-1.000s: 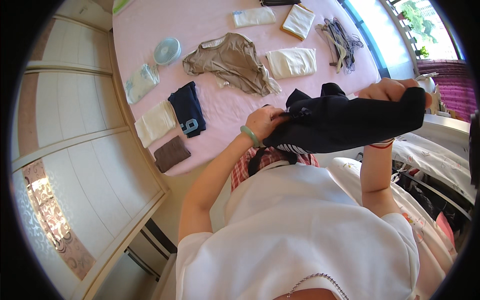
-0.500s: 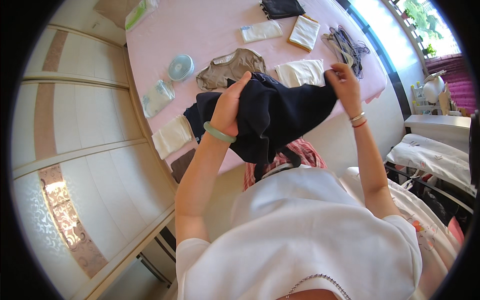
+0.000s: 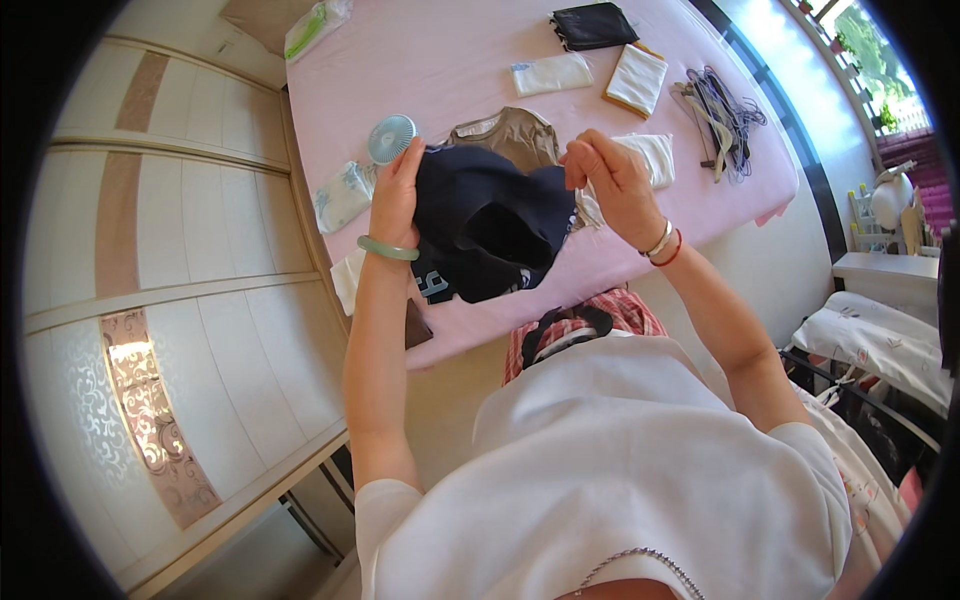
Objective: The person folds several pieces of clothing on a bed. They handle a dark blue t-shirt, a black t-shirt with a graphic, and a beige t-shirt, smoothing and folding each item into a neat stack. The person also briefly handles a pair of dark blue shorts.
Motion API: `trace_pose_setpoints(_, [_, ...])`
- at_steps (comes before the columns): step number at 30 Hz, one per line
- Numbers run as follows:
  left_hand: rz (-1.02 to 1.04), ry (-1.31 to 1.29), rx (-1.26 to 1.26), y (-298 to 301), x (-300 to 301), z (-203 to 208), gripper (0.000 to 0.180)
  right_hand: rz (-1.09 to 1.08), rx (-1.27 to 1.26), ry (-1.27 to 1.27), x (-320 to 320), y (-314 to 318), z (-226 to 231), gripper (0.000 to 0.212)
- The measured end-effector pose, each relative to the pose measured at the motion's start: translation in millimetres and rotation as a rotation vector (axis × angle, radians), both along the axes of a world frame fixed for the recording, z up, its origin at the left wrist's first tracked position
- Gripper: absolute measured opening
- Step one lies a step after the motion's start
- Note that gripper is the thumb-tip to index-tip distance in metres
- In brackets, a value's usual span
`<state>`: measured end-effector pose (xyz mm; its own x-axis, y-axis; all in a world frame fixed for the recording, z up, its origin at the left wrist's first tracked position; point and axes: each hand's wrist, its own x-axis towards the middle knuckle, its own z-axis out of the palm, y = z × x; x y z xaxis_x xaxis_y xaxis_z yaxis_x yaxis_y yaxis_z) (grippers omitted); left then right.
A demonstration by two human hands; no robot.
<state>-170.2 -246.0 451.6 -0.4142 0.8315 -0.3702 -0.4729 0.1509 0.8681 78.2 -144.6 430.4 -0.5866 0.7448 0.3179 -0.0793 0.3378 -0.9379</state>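
A dark navy garment (image 3: 465, 185) hangs in the air over the near part of the bed, partly bunched, with a dark opening facing me. My left hand (image 3: 396, 205) is closed on its left edge, a green bangle round the wrist. Pinched in the fingers of my right hand (image 3: 615, 190) is the garment's upper right edge. Behind it a taupe top (image 3: 525, 135) lies spread out, partly covered from view. Below the held cloth another dark garment with a pale printed mark (image 3: 433, 286) shows in part.
The pink-sheeted bed (image 3: 690, 215) holds folded white clothes (image 3: 552, 76), a white-and-tan bundle (image 3: 636, 80), folded black cloth (image 3: 592, 27), a pile of hangers (image 3: 722, 125) and a small blue fan (image 3: 391, 139). White wardrobe doors (image 3: 220, 220) stand left; a covered rack (image 3: 870, 340) stands right.
Both hands have come closer together, my right hand moving left and slightly down. The navy garment, stretched wide before, now sags between them with its opening showing. The view has shifted slightly.
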Motion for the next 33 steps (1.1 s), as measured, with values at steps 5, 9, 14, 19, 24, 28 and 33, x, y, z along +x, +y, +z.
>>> trace_pose_setpoints(5, [0.003,-0.179,0.009,-7,20,-1,0.025,0.105,0.249,-0.100,-19,6,8,0.015])
trace_pose_setpoints(9, [-0.074,-0.169,0.057,-4,26,20,0.024,0.071,0.648,-0.180,-37,8,-32,0.019])
trace_pose_setpoints(14, [0.032,0.120,0.010,-7,11,29,0.025,0.157,0.526,-0.177,-29,13,-20,0.016])
trace_pose_setpoints(19, [0.249,0.832,0.184,-18,-7,-14,0.025,0.143,0.310,-0.082,-27,-2,14,0.016])
trace_pose_setpoints(24, [0.229,0.898,0.216,-37,70,-18,0.013,0.067,0.263,-0.077,-22,-3,15,0.016])
trace_pose_setpoints(28, [-0.018,0.633,0.243,-37,106,-53,0.024,0.052,0.324,-0.070,-15,-5,20,0.016])
trace_pose_setpoints(33, [-0.512,0.508,0.094,-31,99,-62,0.035,0.236,0.446,-0.053,-9,-29,31,0.009])
